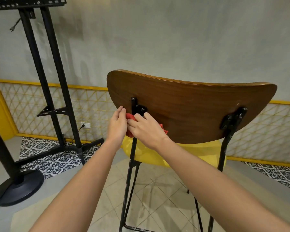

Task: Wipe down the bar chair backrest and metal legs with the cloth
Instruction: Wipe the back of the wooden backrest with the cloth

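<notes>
Red cloth (130,117) was gripped by left hand (117,125) and right hand (146,130) at the backrest (191,104) bracket (139,109); next, probably, a downward wipe along the leg (128,181).

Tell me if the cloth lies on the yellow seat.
No, left hand and right hand hold the red cloth against the backrest by its left bracket.

1 view: head-worn wide-angle cam, behind the bar chair backrest (191,106), facing its rear at close range, pitched forward and down. Grey wall (174,39) fills the top half, floor (157,190) the bottom; straight lines bow near edges.
</notes>
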### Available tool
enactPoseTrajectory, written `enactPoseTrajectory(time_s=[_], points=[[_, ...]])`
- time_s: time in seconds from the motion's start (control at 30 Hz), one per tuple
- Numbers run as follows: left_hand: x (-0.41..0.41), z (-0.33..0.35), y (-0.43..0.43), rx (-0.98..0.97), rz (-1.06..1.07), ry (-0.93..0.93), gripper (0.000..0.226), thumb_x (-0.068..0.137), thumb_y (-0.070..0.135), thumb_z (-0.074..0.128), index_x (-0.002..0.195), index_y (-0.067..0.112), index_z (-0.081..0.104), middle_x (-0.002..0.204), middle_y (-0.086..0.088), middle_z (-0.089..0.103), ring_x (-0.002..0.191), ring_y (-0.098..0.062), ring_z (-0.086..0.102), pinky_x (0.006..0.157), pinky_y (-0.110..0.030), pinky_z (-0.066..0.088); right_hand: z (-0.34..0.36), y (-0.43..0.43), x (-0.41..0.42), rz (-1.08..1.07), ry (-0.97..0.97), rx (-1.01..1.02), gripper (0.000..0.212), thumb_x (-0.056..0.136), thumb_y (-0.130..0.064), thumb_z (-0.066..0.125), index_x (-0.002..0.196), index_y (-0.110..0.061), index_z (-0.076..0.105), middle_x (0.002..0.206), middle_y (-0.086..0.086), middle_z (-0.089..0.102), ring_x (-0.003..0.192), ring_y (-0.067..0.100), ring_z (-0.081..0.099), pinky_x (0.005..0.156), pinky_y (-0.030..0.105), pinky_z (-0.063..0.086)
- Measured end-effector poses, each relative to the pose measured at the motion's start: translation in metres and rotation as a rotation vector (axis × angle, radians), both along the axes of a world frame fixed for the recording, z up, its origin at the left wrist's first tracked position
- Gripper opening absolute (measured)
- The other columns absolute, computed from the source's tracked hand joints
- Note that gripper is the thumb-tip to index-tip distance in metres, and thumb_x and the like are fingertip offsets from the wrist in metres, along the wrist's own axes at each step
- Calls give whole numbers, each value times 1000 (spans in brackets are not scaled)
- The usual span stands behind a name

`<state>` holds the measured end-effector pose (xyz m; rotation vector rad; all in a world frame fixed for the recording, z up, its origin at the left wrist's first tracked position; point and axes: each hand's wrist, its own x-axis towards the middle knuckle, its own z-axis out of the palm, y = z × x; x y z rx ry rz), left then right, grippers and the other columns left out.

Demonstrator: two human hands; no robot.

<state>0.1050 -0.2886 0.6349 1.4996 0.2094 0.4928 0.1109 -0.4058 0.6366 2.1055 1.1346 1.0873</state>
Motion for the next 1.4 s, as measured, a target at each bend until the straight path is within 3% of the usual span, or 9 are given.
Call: enactPoseTrajectory(time_s=[0.17,0.43,0.6,0.67,0.93,1.03,1.13,1.23,1.4], points=[[0,6,4,45,6,5,44,97,41,36,135,22,49,131,-1,56,118,-18,53,103,-39,42,13,-4,1,124,-92,118,26,85,-12,49,105,-15,66,109,-1,64,87,20,56,64,31,41],[-2,6,2,44,10,21,46,97,41,35,138,23,44,138,-1,51,124,-19,50,107,-43,39,7,-3,0,22,-50,32,23,82,-19,63,105,-22,67,103,-7,61,92,17,53,65,30,38],[0,9,5,51,14,6,46,98,41,32,138,23,46,138,-2,51,123,-20,50,105,-43,41,19,-7,0,120,-139,109,28,87,-13,50,110,-15,66,117,0,62,95,19,56,69,31,43],[1,11,6,30,17,11,46,99,41,30,137,21,47,137,-3,52,123,-21,50,106,-44,39,22,-9,2,103,-147,91,30,85,-17,58,114,-15,66,120,0,61,96,19,56,71,31,44],[-2,10,5,27,30,23,44,101,39,24,136,24,47,129,-2,56,120,-20,51,107,-42,38,7,2,-4,69,-60,82,24,70,-25,74,94,-21,71,93,-6,63,88,16,55,68,30,43],[-2,10,5,-4,29,10,44,102,38,24,135,24,48,123,-2,58,114,-19,54,103,-40,43,16,0,-3,96,-90,173,21,76,-18,70,97,-16,68,97,-2,63,87,19,53,66,31,42],[-3,12,4,30,36,16,45,102,39,22,136,26,47,127,-2,57,118,-19,52,106,-42,39,19,-8,-4,89,-82,119,29,76,-20,72,104,-16,68,106,-2,64,93,19,56,70,31,44],[-6,13,1,75,26,15,46,101,39,21,138,25,44,137,-2,51,126,-20,47,110,-44,34,13,-10,-6,63,-52,79,29,73,-23,75,101,-19,70,100,-4,63,91,18,56,70,30,44],[-11,17,1,187,28,-21,45,101,35,23,141,25,40,148,1,38,135,-17,36,113,-41,29,13,-15,-7,124,-79,179,24,81,-17,66,105,-16,66,104,-1,63,87,20,56,67,31,43]])
